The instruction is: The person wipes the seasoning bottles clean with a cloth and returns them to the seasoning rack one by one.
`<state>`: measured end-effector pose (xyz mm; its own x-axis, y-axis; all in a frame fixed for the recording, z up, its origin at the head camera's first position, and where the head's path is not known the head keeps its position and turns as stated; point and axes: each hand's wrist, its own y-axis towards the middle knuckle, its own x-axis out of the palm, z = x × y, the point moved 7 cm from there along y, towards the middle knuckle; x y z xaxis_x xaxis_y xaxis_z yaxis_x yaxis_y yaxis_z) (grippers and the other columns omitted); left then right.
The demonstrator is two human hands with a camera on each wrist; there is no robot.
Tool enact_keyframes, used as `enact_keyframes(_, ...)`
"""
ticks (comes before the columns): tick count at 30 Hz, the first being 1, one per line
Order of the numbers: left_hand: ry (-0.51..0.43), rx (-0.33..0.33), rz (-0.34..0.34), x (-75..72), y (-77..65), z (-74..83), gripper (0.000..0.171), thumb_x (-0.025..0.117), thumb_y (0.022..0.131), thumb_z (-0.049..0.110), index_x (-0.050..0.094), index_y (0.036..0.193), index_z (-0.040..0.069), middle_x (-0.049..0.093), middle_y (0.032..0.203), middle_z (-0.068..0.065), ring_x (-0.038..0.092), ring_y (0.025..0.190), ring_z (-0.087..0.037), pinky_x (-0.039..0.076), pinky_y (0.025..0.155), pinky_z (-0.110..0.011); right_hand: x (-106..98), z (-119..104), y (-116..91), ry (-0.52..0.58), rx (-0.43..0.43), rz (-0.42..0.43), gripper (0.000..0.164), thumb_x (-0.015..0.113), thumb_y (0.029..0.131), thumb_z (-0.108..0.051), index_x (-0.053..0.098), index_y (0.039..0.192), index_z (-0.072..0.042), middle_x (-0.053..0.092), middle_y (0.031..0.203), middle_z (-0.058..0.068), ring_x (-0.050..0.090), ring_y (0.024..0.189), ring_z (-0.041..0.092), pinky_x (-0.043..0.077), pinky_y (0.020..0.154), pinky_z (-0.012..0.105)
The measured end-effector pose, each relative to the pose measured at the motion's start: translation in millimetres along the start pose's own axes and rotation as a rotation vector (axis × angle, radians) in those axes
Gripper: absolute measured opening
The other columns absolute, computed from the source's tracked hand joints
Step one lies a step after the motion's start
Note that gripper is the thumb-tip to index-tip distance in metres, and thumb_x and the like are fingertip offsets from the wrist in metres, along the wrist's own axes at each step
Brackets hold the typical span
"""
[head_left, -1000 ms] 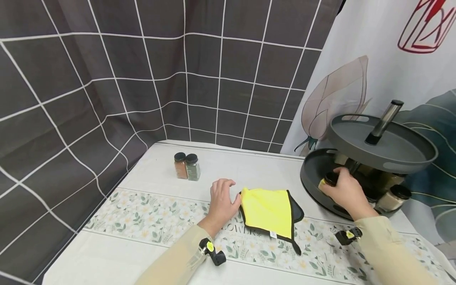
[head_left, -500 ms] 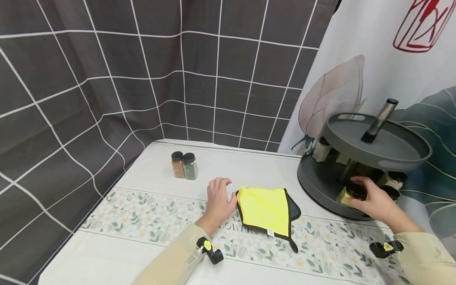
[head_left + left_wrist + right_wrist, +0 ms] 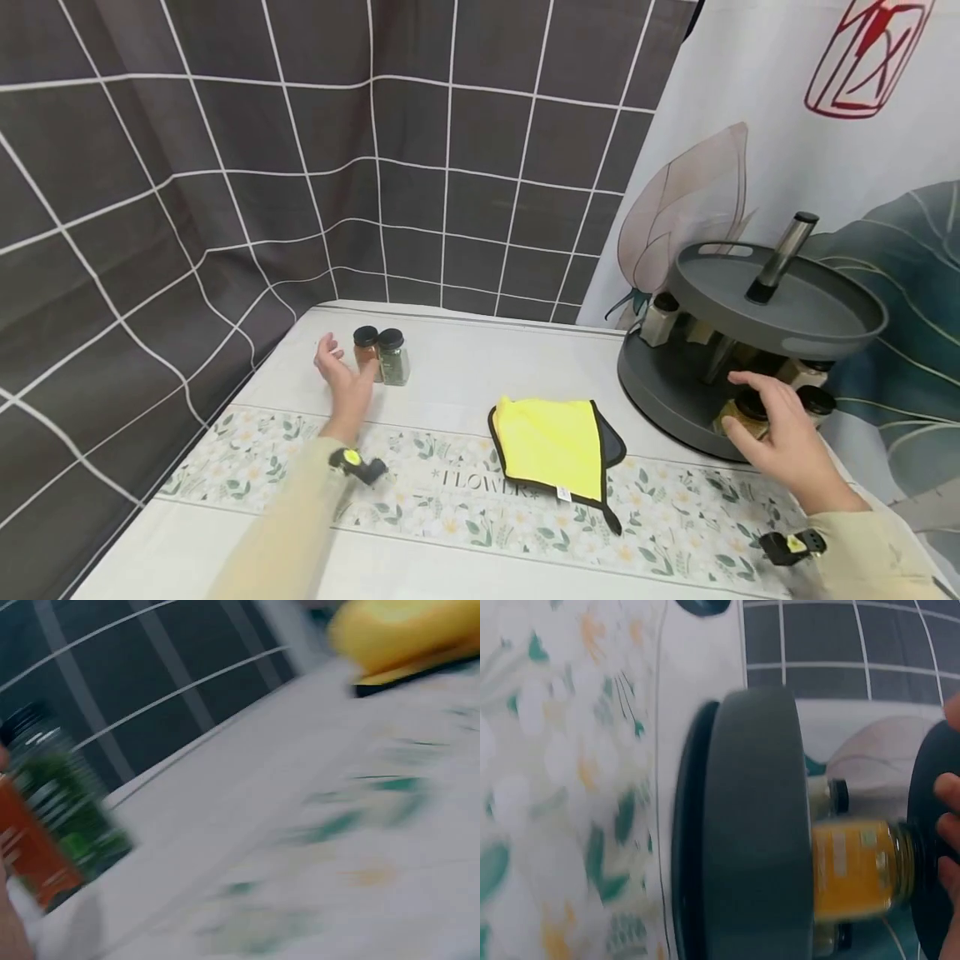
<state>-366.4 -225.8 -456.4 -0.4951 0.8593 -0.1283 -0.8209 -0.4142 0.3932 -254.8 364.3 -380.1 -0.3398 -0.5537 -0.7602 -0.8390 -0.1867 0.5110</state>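
Note:
In the head view my left hand (image 3: 347,393) is beside a jar of orange-brown spice (image 3: 366,340), fingers apart on its left and thumb in front of it. A jar of green herbs (image 3: 393,363) stands close against that jar; both have black lids. My right hand (image 3: 786,442) has its fingers spread around a jar of yellow spice (image 3: 855,866), which stands on the lower tier of a grey two-tier tray (image 3: 651,393). In the right wrist view the fingertips (image 3: 949,791) are near the black lid; whether they touch it I cannot tell.
A yellow cloth (image 3: 551,446) with black edging lies mid-table between my hands. More spice jars (image 3: 660,319) stand on the lower tier, partly hidden by the upper tier (image 3: 817,308). A dark gridded curtain (image 3: 487,200) hangs behind the table.
My right hand moved the yellow spice jar to the front of the lower tier, then loosened its fingers. My left hand left the cloth's side and moved left and away to the orange-brown spice jar.

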Motion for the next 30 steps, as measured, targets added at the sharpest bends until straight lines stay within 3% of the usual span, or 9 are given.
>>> enact_keyframes(2,-0.05,-0.146,-0.171,-1.9,15.6,-19.1,0.088,0.06,0.082,0.004,0.002,0.145,0.024,0.013,0.147,-0.008,0.017,0.132,-0.026,0.019,0.109,-0.045,0.6,-6.3,-3.6,0.002,-0.016,0.048,0.059,0.067,0.08,-0.009,0.043,0.134,-0.013,0.043,0.129,0.013,0.03,0.125,0.026,0.023,0.103,0.049)
enact_keyframes(4,-0.057,-0.248,-0.353,0.2,23.5,-32.2,0.087,0.055,0.087,0.006,-0.005,0.146,0.027,0.01,0.151,-0.008,0.012,0.137,-0.027,0.013,0.111,-0.045,2.0,-12.9,-5.5,0.005,-0.041,0.084,0.057,0.068,0.078,-0.007,0.046,0.13,-0.013,0.046,0.126,0.009,0.031,0.123,0.017,0.023,0.104,0.034)
enact_keyframes(6,-0.034,-0.296,-0.482,1.6,27.9,-39.1,0.081,0.052,0.09,0.01,-0.003,0.147,0.027,0.01,0.152,-0.009,0.01,0.138,-0.027,0.011,0.111,-0.047,5.0,-18.6,-5.6,0.013,-0.059,0.097,0.056,0.069,0.077,-0.005,0.049,0.128,-0.012,0.047,0.123,0.007,0.031,0.121,0.01,0.022,0.1,0.02)
enact_keyframes(8,0.029,-0.294,-0.556,-0.2,31.0,-43.2,0.074,0.052,0.092,0.019,0.004,0.148,0.023,0.014,0.151,-0.01,0.012,0.137,-0.029,0.012,0.11,-0.049,9.3,-23.6,-4.5,0.022,-0.073,0.098,0.055,0.069,0.076,-0.004,0.05,0.126,-0.011,0.048,0.122,0.005,0.033,0.119,0.008,0.022,0.095,0.013)
enact_keyframes(14,0.227,-0.179,-0.639,-13.7,29.5,-38.4,0.067,0.056,0.087,0.04,0.03,0.142,0.012,0.036,0.141,-0.013,0.028,0.131,-0.034,0.019,0.106,-0.056,26.7,-33.8,-0.1,0.045,-0.103,0.08,0.052,0.07,0.076,-0.005,0.051,0.125,-0.012,0.05,0.121,0.002,0.037,0.116,0.014,0.025,0.091,0.014)
enact_keyframes(18,0.298,-0.161,-0.664,-21.7,11.9,-28.1,0.069,0.06,0.084,0.043,0.035,0.139,0.011,0.042,0.136,-0.015,0.034,0.127,-0.038,0.021,0.103,-0.059,47.7,-43.3,6.5,0.08,-0.14,0.069,0.052,0.071,0.075,-0.005,0.052,0.123,-0.012,0.052,0.12,0.002,0.04,0.113,0.017,0.026,0.091,0.014)
enact_keyframes(20,0.285,-0.129,-0.693,-19.6,0.7,-20.3,0.068,0.064,0.082,0.041,0.038,0.137,0.01,0.045,0.134,-0.016,0.037,0.124,-0.039,0.023,0.103,-0.058,61.8,-51.4,11.5,0.081,-0.145,0.042,0.05,0.07,0.076,-0.009,0.053,0.122,-0.013,0.052,0.119,0.002,0.042,0.111,0.017,0.03,0.091,0.019)
enact_keyframes(24,0.198,-0.085,-0.767,-0.5,-28.0,-4.6,0.068,0.071,0.076,0.035,0.044,0.133,0.009,0.054,0.124,-0.013,0.045,0.118,-0.036,0.029,0.101,-0.055,96.7,-74.7,25.4,0.064,-0.108,-0.103,0.049,0.069,0.081,-0.023,0.049,0.125,-0.017,0.05,0.121,-0.001,0.043,0.112,0.017,0.039,0.089,0.035)
enact_keyframes(30,0.151,-0.018,-0.855,61.1,-73.8,20.6,0.055,0.078,0.068,0.037,0.057,0.116,0.021,0.062,0.105,0.006,0.055,0.105,-0.018,0.038,0.097,-0.045,146.9,-114.2,49.0,0.095,-0.033,-0.299,0.058,0.067,0.083,-0.033,0.042,0.132,-0.013,0.049,0.126,0.008,0.042,0.117,0.028,0.039,0.093,0.051)
